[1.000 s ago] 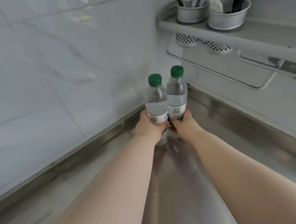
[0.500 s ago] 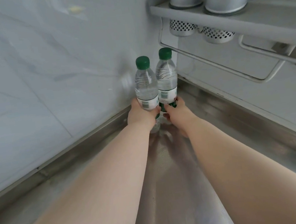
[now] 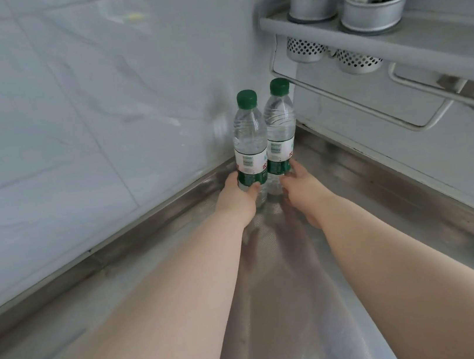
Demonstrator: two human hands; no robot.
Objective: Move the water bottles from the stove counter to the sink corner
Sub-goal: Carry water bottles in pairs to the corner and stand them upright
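Note:
Two clear water bottles with green caps stand upright side by side in the corner of the steel counter (image 3: pixel 151 272), close to where the two tiled walls meet. My left hand (image 3: pixel 239 195) grips the lower part of the left bottle (image 3: pixel 249 137), thumb across its green label. My right hand (image 3: pixel 299 182) holds the base of the right bottle (image 3: pixel 280 123), fingers curled round its right side. Both bottles touch each other, and their bottoms appear to rest on the counter.
A grey wall shelf (image 3: pixel 363 43) juts out at the upper right, above the bottles. It carries two metal utensil cups (image 3: pixel 376 9) with tools. A wire rail (image 3: pixel 423 120) hangs below it. Marble wall tiles (image 3: pixel 66 112) close the left side.
Both hands slid down from the labels toward the bottles' bases. The bottles went further into the corner and now stand low on the counter.

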